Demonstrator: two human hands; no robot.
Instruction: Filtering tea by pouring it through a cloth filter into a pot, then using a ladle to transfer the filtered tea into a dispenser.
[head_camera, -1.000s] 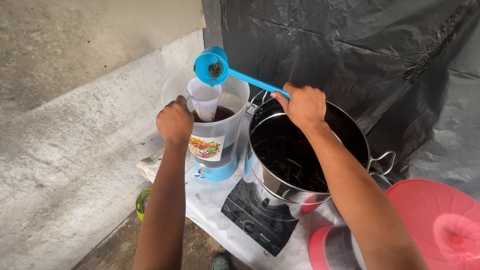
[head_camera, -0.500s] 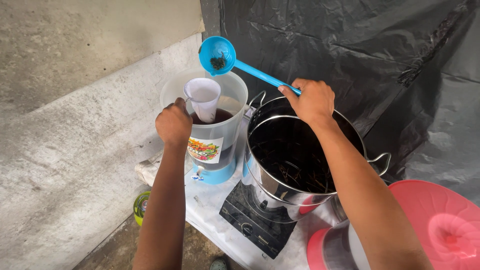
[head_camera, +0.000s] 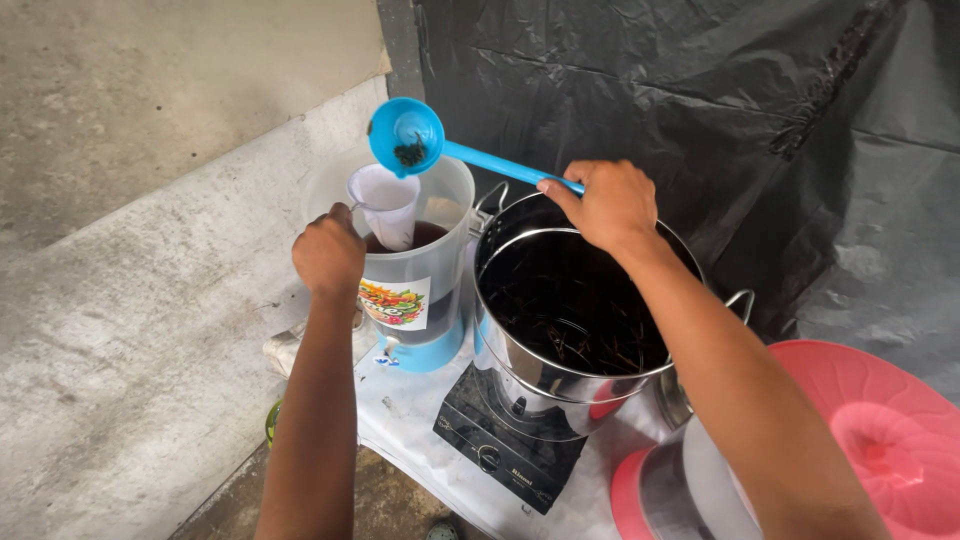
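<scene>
Head view: person's two bare arms reach out over a small cooking set-up.
Right hand (head_camera: 607, 203): fingers curled tight round the end of the ladle (head_camera: 407, 135) handle, above the pot (head_camera: 575, 300) rim.
Ladle axis: handle runs from the right hand toward 10 o'clock; blue bowl sits tipped, a dark clump inside it.
Key relation: ladle bowl hangs just above the strainer (head_camera: 385, 203), at about 1 o'clock from it and apart from it.
Left hand (head_camera: 328, 256): closed round the strainer's handle, at 7 o'clock from the cloth cone.
Strainer: white cloth cone hanging inside the jug (head_camera: 415, 275) mouth, over dark liquid.
Nearer hand: left hand is nearer the strainer; right is well apart, at the handle's far end.
Pot: steel, dark liquid with twigs, on a black stove (head_camera: 505, 445).
Surface (head_camera: 405, 415): white, carries jug and stove.
</scene>
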